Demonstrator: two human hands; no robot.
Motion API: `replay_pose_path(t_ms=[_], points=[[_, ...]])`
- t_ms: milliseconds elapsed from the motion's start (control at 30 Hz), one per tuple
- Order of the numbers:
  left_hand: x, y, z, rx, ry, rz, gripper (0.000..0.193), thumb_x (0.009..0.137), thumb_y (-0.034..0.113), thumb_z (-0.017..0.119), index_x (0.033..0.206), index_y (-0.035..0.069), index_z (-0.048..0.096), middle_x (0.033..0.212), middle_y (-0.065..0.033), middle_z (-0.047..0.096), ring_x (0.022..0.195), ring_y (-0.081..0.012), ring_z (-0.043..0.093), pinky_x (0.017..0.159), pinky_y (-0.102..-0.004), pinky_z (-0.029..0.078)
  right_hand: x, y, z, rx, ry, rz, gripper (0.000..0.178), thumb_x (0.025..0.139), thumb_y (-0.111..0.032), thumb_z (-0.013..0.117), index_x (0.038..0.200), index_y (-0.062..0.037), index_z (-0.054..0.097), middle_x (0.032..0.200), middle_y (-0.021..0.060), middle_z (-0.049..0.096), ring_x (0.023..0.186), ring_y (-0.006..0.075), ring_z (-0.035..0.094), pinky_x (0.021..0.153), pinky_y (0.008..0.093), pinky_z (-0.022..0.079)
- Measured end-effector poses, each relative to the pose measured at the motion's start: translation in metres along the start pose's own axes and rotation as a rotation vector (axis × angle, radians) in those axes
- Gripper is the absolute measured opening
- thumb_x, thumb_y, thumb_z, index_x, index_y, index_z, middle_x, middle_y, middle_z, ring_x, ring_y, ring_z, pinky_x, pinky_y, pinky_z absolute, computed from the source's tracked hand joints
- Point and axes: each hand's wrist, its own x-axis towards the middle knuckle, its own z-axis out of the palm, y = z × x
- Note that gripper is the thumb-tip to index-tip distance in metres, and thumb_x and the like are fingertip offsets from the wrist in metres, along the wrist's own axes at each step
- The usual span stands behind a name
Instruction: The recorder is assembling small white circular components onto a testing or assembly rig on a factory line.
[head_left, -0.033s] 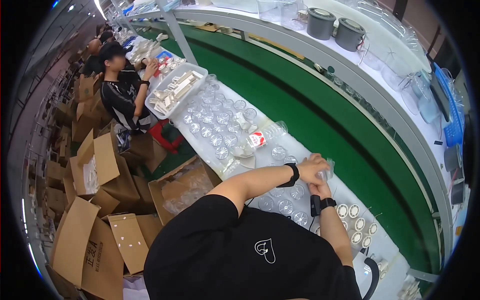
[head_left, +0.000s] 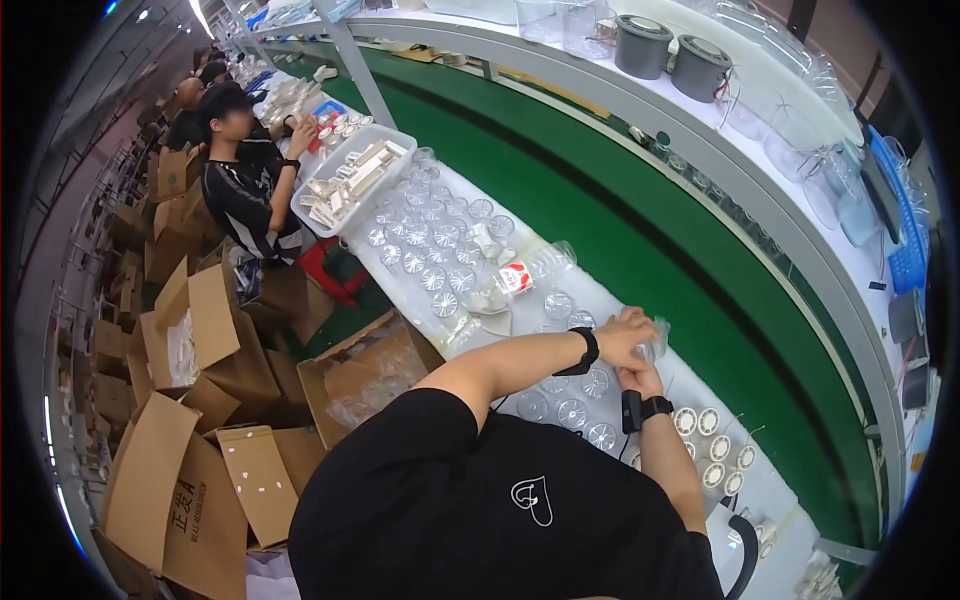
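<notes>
At the far edge of the white table, a clear plastic cup-like piece (head_left: pixel 656 345) is between my two hands. My left hand (head_left: pixel 624 336) reaches across, its fingers curled over the piece from above. Below it, my right hand (head_left: pixel 639 378) grips the same piece from the near side; its fingertips are partly hidden. Several clear plastic cups (head_left: pixel 571 413) stand under and beside my left forearm. To the right of my right wrist are several white round parts with ringed openings (head_left: pixel 709 447).
More clear cups (head_left: pixel 432 278) cover the table to the left, by a bottle with a red-and-white label (head_left: pixel 516 279). Past them is a bin of white parts (head_left: pixel 403 146). Open cardboard boxes (head_left: pixel 212 335) crowd the left floor. A co-worker (head_left: pixel 240 185) works farther along. A shelf (head_left: pixel 600 80) runs opposite.
</notes>
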Motion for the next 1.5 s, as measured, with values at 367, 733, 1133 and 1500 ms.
replay_pose_path(t_ms=[367, 733, 1133, 1500], points=[[0.004, -0.021, 0.011, -0.063, 0.044, 0.140, 0.063, 0.064, 0.040, 0.075, 0.110, 0.007, 0.048, 0.120, -0.0164, 0.047, 0.124, -0.0407, 0.029, 0.093, -0.0533, 0.037, -0.021, -0.010, 0.002, -0.072, 0.271, 0.138, 0.022, 0.090, -0.010, 0.050, 0.111, -0.0056, 0.053, 0.097, 0.0065, 0.060, 0.085, 0.0190, 0.059, 0.080, 0.0303, 0.050], [-0.013, -0.002, -0.004, 0.343, -0.082, 0.287, 0.062, 0.058, 0.033, 0.080, 0.106, 0.009, 0.049, 0.125, -0.0110, 0.042, 0.124, -0.0381, 0.032, 0.095, -0.0634, 0.029, -0.059, -0.033, 0.041, -1.379, 0.517, -0.799, 0.040, 0.081, -0.019, 0.059, 0.117, -0.0036, 0.049, 0.127, 0.0200, 0.041, 0.121, 0.0338, 0.035, 0.102, 0.0395, 0.030], [0.006, -0.009, -0.009, -0.062, -0.064, 0.154, 0.070, 0.058, 0.041, 0.078, 0.118, 0.014, 0.051, 0.121, -0.0084, 0.051, 0.127, -0.0311, 0.032, 0.099, -0.0570, 0.018, -0.050, -0.053, 0.006, -1.910, 0.408, -0.470, 0.019, 0.076, -0.015, 0.066, 0.091, -0.0048, 0.062, 0.104, 0.0188, 0.059, 0.098, 0.0352, 0.056, 0.085, 0.0384, 0.045], [0.018, 0.027, 0.003, 0.197, -0.153, 0.078, 0.075, 0.060, 0.049, 0.075, 0.125, 0.019, 0.052, 0.129, -0.0058, 0.050, 0.130, -0.0311, 0.029, 0.103, -0.0597, 0.008, -0.056, -0.049, -0.002, -1.769, 0.384, -0.848, 0.013, 0.082, -0.020, 0.061, 0.086, -0.0072, 0.062, 0.107, 0.0125, 0.059, 0.115, 0.0272, 0.046, 0.093, 0.0402, 0.039]])
